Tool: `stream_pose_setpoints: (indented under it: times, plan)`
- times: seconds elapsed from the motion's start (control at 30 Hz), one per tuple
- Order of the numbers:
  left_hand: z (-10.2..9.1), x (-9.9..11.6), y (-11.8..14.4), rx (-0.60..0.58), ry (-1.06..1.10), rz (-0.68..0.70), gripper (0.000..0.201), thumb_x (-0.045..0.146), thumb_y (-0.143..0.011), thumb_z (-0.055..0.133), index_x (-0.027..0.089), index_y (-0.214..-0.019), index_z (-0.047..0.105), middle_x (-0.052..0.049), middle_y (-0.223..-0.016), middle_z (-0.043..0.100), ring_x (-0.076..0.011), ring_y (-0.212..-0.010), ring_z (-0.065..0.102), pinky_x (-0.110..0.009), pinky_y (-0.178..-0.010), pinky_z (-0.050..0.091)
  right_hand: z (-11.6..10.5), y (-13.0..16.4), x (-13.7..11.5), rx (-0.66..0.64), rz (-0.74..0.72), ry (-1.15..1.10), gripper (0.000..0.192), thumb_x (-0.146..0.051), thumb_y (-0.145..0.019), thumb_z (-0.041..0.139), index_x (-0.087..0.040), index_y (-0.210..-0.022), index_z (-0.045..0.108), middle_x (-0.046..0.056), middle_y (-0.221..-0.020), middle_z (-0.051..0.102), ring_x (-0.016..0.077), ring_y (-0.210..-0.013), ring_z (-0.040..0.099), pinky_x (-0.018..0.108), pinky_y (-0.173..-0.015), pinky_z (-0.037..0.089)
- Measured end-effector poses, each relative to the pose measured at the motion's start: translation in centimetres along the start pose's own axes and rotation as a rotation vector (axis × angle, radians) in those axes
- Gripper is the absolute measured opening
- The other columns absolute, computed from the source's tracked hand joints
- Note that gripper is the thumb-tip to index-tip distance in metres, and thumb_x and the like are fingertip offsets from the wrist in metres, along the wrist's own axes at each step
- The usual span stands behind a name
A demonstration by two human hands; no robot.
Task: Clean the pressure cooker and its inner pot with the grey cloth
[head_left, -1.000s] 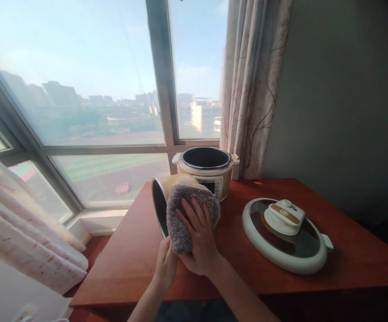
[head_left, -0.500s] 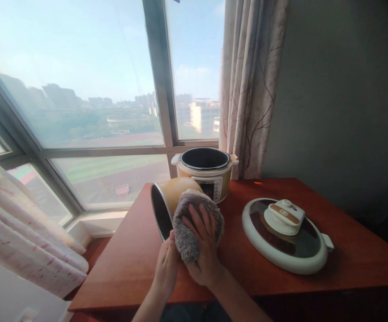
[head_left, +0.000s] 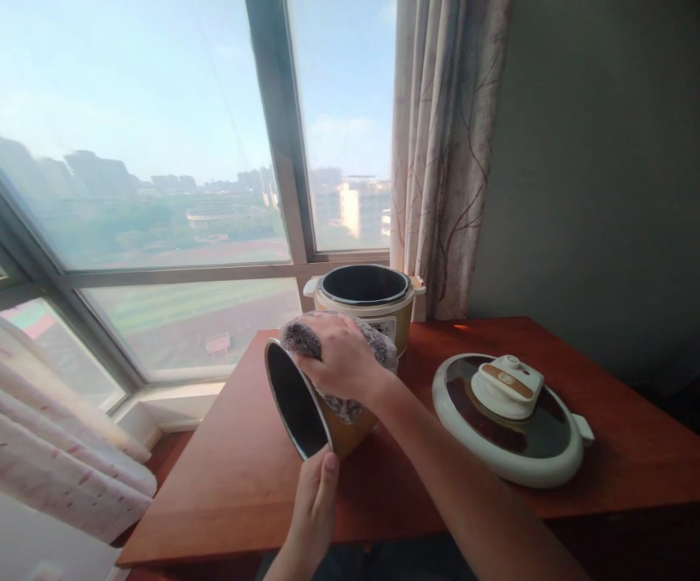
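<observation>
A yellowish inner pot (head_left: 350, 440) lies tipped on its side, its dark mouth facing left. My left hand (head_left: 316, 492) is closed on the near edge of its rim, thumb on the outside. Over the pot's upper side, my right hand (head_left: 343, 355) presses a grey fluffy cloth (head_left: 379, 343), with fingers curled round it at the far rim. The cloth and my right hand cover much of the pot's outer wall. Just behind stands the pressure cooker body (head_left: 395, 311), open at the top, its front panel partly hidden by the cloth.
A white-rimmed cooker lid (head_left: 510, 420) with a glassy dark top and a knob rests at the right of the reddish wooden table (head_left: 204, 500). Large windows (head_left: 161, 161) and patterned curtains (head_left: 440, 161) stand beyond the table; a grey wall is at the right.
My right hand has moved the cloth up and left, from the pot's near side onto its upper side. My left hand has shifted slightly down and right, and the pot has turned a little.
</observation>
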State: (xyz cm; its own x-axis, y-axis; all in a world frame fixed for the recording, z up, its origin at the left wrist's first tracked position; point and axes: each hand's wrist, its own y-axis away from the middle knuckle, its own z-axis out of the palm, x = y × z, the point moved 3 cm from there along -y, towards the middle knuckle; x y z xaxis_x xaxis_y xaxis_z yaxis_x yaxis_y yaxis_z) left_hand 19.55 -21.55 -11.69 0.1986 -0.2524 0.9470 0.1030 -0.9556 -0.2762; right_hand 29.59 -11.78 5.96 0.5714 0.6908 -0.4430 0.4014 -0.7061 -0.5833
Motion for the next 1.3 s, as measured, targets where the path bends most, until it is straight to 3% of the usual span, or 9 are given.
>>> stream_pose_setpoints:
  times: [0.07, 0.17, 0.23, 0.43, 0.57, 0.73, 0.93, 1.17, 1.3]
  plan:
    - [-0.5, -0.3, 0.0, -0.048, -0.082, 0.078, 0.057, 0.066, -0.09, 0.05, 0.018, -0.097, 0.078, -0.011, -0.087, 0.075, -0.0286, -0.091, 0.066, -0.035, -0.086, 0.055, 0.2, 0.0, 0.1, 0.002, 0.012, 0.022, 0.035, -0.037, -0.092, 0.057, -0.022, -0.123, 0.064, 0.006, -0.128, 0.067, 0.0243, -0.127, 0.053, 0.043, -0.115, 0.03]
    - [-1.0, -0.1, -0.6, -0.279, -0.196, 0.22, 0.049, 0.056, -0.095, 0.048, 0.019, -0.11, 0.077, -0.013, -0.101, 0.076, -0.0278, -0.094, 0.068, -0.034, -0.086, 0.056, 0.5, 0.1, 0.2, 0.032, 0.013, 0.056, 0.038, -0.038, -0.091, 0.057, -0.021, -0.124, 0.063, 0.006, -0.134, 0.064, 0.0257, -0.13, 0.049, 0.045, -0.116, 0.029]
    - [-1.5, -0.2, -1.0, -0.354, -0.238, 0.287, 0.047, 0.051, -0.097, 0.045, 0.019, -0.113, 0.076, -0.014, -0.105, 0.076, -0.0271, -0.093, 0.069, -0.033, -0.086, 0.056, 0.7, 0.2, 0.3, 0.055, 0.01, 0.085, 0.039, -0.039, -0.09, 0.057, -0.021, -0.124, 0.064, 0.007, -0.137, 0.062, 0.0267, -0.132, 0.047, 0.046, -0.117, 0.027]
    - [-1.6, -2.0, -1.0, -0.14, -0.209, 0.303, 0.054, 0.057, -0.097, 0.042, 0.016, -0.106, 0.077, -0.014, -0.096, 0.075, -0.0262, -0.086, 0.068, -0.035, -0.084, 0.056, 1.6, 1.4, 0.1, 0.05, -0.078, 0.127, 0.054, -0.043, -0.09, 0.054, -0.02, -0.14, 0.054, 0.008, -0.15, 0.052, 0.0268, -0.145, 0.034, 0.049, -0.123, 0.011]
    - [-1.0, -2.0, -0.6, -0.045, -0.127, 0.192, 0.059, 0.065, -0.092, 0.046, 0.015, -0.094, 0.078, -0.012, -0.087, 0.074, -0.0249, -0.078, 0.064, -0.035, -0.082, 0.056, 1.6, 3.0, 0.3, 0.017, -0.139, 0.102, 0.065, -0.04, -0.087, 0.057, -0.02, -0.147, 0.046, 0.006, -0.158, 0.041, 0.0252, -0.15, 0.027, 0.047, -0.125, 0.002]
    - [-0.9, 0.0, -1.7, -0.072, 0.044, -0.041, 0.056, 0.067, -0.086, 0.056, 0.015, -0.086, 0.078, -0.009, -0.084, 0.074, -0.0253, -0.082, 0.065, -0.035, -0.087, 0.054, 1.9, 6.2, 1.1, 0.006, -0.213, 0.082, 0.079, -0.041, -0.082, 0.06, -0.019, -0.154, 0.036, 0.004, -0.165, 0.029, 0.0263, -0.154, 0.017, 0.047, -0.126, 0.002]
    - [-2.3, 2.7, -3.6, 0.114, 0.324, -0.269, 0.055, 0.065, -0.071, 0.074, 0.013, -0.088, 0.078, -0.01, -0.09, 0.077, -0.0306, -0.098, 0.067, -0.037, -0.087, 0.056, 4.4, 11.3, 2.0, -0.008, -0.256, 0.169, 0.085, -0.039, -0.081, 0.059, -0.02, -0.157, 0.029, 0.006, -0.167, 0.022, 0.0309, -0.154, 0.013, 0.054, -0.124, 0.006]
    - [-1.4, 8.0, -5.7, 0.045, 0.651, -0.517, 0.049, 0.053, -0.085, 0.067, 0.014, -0.113, 0.074, -0.009, -0.095, 0.078, -0.0255, -0.092, 0.073, -0.036, -0.085, 0.058, 6.4, 15.1, 2.7, 0.067, -0.262, 0.3, 0.086, -0.035, -0.079, 0.058, -0.021, -0.158, 0.027, 0.008, -0.166, 0.024, 0.0355, -0.153, 0.015, 0.061, -0.122, 0.005]
    - [-1.1, 8.1, -5.4, 0.047, 0.651, -0.527, 0.053, 0.056, -0.083, 0.069, 0.013, -0.114, 0.073, -0.01, -0.102, 0.078, -0.0272, -0.101, 0.072, -0.039, -0.093, 0.057, 6.4, 16.1, 2.6, 0.108, -0.234, 0.308, 0.084, -0.031, -0.079, 0.057, -0.021, -0.157, 0.03, 0.008, -0.165, 0.027, 0.0354, -0.153, 0.016, 0.062, -0.122, 0.007]
